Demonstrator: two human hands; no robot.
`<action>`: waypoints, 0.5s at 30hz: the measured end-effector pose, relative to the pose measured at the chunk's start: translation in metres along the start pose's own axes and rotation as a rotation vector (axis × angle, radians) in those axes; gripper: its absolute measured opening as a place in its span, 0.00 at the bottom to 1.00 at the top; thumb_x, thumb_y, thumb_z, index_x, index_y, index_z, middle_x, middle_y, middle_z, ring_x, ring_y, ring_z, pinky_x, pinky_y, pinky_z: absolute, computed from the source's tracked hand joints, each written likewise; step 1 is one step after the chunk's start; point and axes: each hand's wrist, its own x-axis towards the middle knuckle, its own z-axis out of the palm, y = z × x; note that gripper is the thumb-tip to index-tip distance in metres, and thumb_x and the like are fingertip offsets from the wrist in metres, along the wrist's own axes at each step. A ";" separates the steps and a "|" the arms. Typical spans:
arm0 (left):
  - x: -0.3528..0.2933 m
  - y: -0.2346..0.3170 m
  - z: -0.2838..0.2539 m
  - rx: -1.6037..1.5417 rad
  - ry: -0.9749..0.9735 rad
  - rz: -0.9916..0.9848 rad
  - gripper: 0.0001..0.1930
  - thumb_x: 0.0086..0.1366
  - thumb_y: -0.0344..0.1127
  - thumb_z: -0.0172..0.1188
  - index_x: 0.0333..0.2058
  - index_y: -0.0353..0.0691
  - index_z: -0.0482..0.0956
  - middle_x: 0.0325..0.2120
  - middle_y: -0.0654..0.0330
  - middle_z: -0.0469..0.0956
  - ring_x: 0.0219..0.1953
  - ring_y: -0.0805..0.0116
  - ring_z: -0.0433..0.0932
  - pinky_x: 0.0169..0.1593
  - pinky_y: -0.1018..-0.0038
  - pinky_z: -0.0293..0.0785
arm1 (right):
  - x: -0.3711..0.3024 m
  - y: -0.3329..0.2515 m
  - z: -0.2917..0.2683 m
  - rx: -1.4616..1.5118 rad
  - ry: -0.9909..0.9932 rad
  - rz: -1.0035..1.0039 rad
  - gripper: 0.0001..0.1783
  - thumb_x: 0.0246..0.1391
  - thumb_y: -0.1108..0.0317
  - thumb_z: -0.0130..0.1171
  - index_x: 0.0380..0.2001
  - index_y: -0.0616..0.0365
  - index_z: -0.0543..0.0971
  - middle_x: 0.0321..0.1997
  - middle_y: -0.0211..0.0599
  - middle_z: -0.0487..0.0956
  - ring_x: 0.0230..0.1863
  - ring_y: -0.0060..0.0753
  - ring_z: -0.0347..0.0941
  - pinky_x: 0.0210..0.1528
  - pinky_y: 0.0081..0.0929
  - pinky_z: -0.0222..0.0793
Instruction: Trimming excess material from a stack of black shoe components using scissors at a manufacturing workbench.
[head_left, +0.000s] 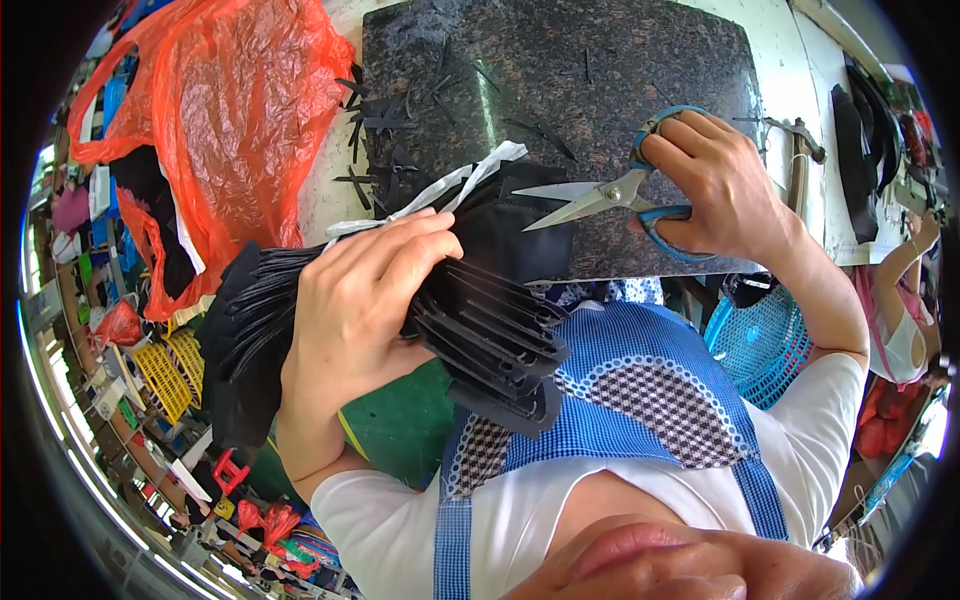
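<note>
A thick bundle of flat black pieces, layered like leather or fabric, is gripped by my left hand at the slab's near left edge. Its layers fan out on both sides of the hand. Whitish strips stick out above my fingers. In my right hand is a pair of scissors with blue-wrapped handles, my fingers through the loops. The blades are spread and point left, their tips over or beside the bundle's black far end; whether they touch it I cannot tell.
Narrow black offcuts lie scattered on the dark stone slab. An orange-red plastic bag stands at left. A hammer lies right of the slab, with a blue basket below. Another person is at far right.
</note>
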 end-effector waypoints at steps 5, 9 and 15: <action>0.000 -0.014 0.008 -0.196 0.029 0.001 0.28 0.41 0.43 0.74 0.40 0.37 0.76 0.47 0.48 0.84 0.44 0.47 0.86 0.44 0.64 0.79 | -0.005 0.004 0.009 -0.004 -0.026 0.030 0.29 0.36 0.56 0.77 0.40 0.59 0.77 0.34 0.38 0.77 0.39 0.42 0.76 0.42 0.40 0.75; 0.004 -0.010 0.010 -0.199 -0.002 -0.015 0.28 0.41 0.43 0.75 0.40 0.37 0.76 0.47 0.48 0.84 0.42 0.48 0.86 0.43 0.64 0.79 | -0.009 0.001 0.021 0.063 0.029 0.002 0.27 0.37 0.54 0.77 0.37 0.58 0.77 0.29 0.37 0.75 0.35 0.43 0.75 0.37 0.40 0.75; 0.002 -0.012 0.012 -0.178 0.027 -0.017 0.28 0.41 0.43 0.75 0.41 0.38 0.76 0.48 0.48 0.84 0.39 0.50 0.85 0.43 0.66 0.78 | -0.022 0.000 0.033 0.157 -0.133 0.118 0.29 0.41 0.47 0.77 0.33 0.58 0.76 0.25 0.36 0.76 0.30 0.42 0.78 0.29 0.39 0.74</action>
